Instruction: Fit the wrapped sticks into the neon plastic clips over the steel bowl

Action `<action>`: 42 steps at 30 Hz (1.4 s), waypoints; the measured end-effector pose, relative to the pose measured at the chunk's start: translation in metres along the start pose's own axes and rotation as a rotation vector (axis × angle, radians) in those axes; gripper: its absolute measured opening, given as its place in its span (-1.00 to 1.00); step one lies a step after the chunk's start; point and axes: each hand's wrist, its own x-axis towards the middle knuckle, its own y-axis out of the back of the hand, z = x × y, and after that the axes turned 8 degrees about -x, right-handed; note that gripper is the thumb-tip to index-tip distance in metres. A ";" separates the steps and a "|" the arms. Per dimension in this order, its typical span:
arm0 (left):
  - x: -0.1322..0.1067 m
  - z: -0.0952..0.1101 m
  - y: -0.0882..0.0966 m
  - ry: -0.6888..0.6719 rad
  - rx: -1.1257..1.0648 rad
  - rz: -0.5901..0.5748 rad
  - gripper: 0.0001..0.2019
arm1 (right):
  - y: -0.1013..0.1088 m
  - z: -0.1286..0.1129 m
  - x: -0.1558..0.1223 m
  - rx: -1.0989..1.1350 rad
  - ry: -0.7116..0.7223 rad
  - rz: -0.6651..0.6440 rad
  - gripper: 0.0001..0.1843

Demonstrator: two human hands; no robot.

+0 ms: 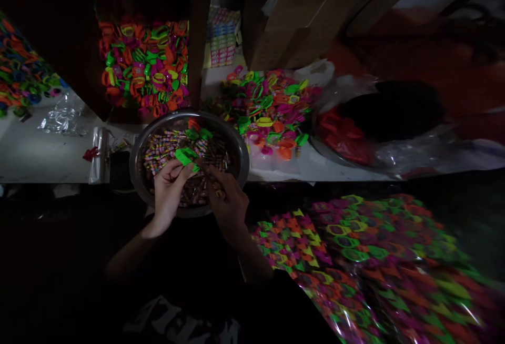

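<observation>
Green toy (184,155) | left fingers (183,175) pinching | right fingers (216,174): hold unclear | bowl (133,162) beneath, toys (265,122) beyond

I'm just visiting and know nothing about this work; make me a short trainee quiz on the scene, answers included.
1. What colour is the plastic piece in the left hand?
2. True or false: the metal bowl holds many small, multicoloured pieces.
3. In the picture, the cardboard box lies where from the bowl?
A) lower left
B) upper right
C) inside it

Key: 1. Green; 2. True; 3. B.
</observation>
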 end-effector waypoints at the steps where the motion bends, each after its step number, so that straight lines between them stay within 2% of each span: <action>1: -0.001 0.000 0.000 0.005 -0.008 0.000 -0.66 | 0.000 0.000 0.000 0.000 0.009 0.004 -0.52; 7: -0.005 -0.002 -0.002 -0.002 -0.027 -0.009 -0.67 | -0.004 -0.005 -0.001 -0.007 0.010 0.010 -0.48; 12: -0.009 -0.006 -0.003 -0.094 0.110 0.002 -0.69 | -0.001 -0.009 0.002 -0.058 -0.018 -0.007 -0.50; 16: -0.011 -0.005 -0.005 -0.117 0.169 -0.005 -0.72 | 0.004 -0.013 0.009 -0.101 -0.023 -0.078 -0.52; 21: -0.010 -0.004 -0.005 -0.152 0.177 0.054 -0.77 | 0.012 -0.016 0.017 -0.115 0.031 -0.216 -0.48; 24: -0.010 -0.008 -0.004 -0.152 0.161 0.075 -0.73 | 0.010 -0.015 0.017 -0.130 0.058 -0.247 -0.48; 31: -0.010 -0.014 -0.007 -0.089 0.100 0.002 -0.71 | -0.007 -0.006 0.017 -0.124 -0.010 -0.073 -0.71; 38: -0.009 -0.022 -0.004 -0.068 0.114 -0.067 -0.65 | -0.009 0.005 0.015 -0.093 -0.004 -0.126 -0.71; 40: -0.013 -0.025 -0.001 -0.083 0.157 -0.081 -0.62 | -0.011 0.012 0.015 -0.098 -0.002 -0.108 -0.74; 42: -0.019 -0.024 0.004 -0.115 0.223 -0.143 -0.62 | -0.012 0.021 0.016 -0.116 -0.003 -0.068 -0.76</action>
